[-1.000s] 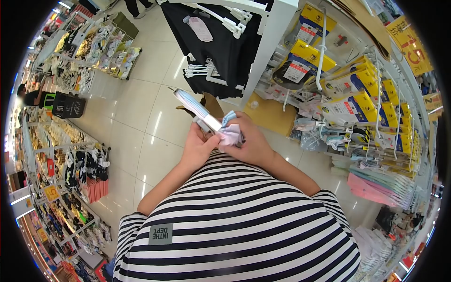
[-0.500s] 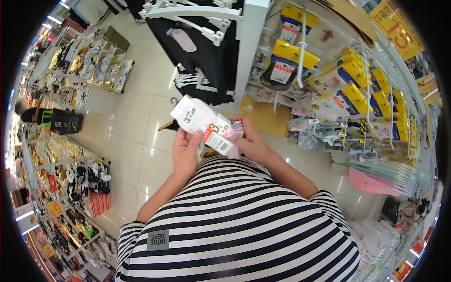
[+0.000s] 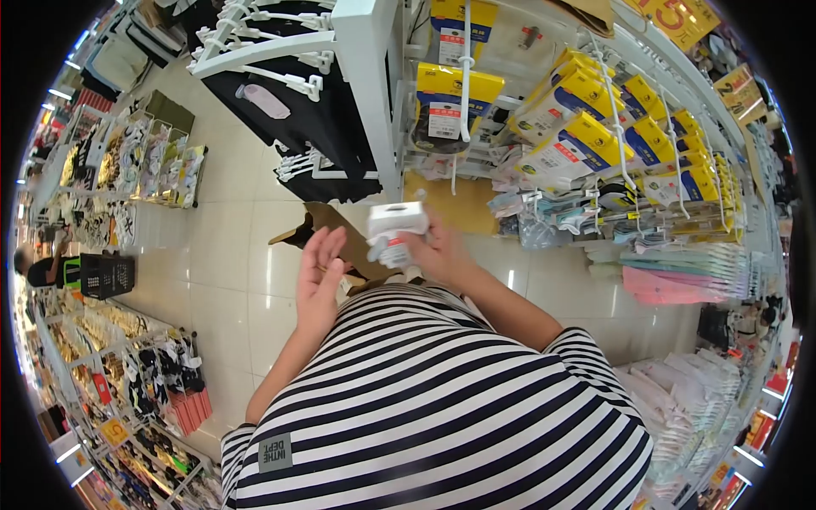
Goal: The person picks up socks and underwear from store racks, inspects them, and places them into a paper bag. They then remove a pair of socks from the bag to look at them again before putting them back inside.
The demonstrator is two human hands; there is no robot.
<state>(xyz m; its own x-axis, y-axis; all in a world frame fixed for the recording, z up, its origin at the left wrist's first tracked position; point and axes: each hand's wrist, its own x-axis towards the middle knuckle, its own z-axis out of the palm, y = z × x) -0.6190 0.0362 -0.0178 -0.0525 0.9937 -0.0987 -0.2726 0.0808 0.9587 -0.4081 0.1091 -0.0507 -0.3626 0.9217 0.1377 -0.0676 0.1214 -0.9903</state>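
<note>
The person's right hand holds a small carded packet in front of the striped shirt, to the right of the left hand. The thumb and fingers of the right hand close on the packet's right side; blur hides exactly how each finger lies. The packet's white card end, with a dark slot in it, points far, away from the shirt, while the greyish lower part with a red patch lies on the near side. Its long axis seems to run near to far, strongly foreshortened, so the exact tilt cannot be told.

The left hand is raised, well clear of the packet, with its fingers a little apart and pointing far, the thumb standing off to the right, and nothing pinched between them. A brown bag shows below and between the two hands, over the pale tiled floor; whether the left hand touches it cannot be told.

On the far side, black garments hang left of a white post. Right of the post, yellow-topped packs hang on hooks, with pink goods nearer and farther right.
</note>
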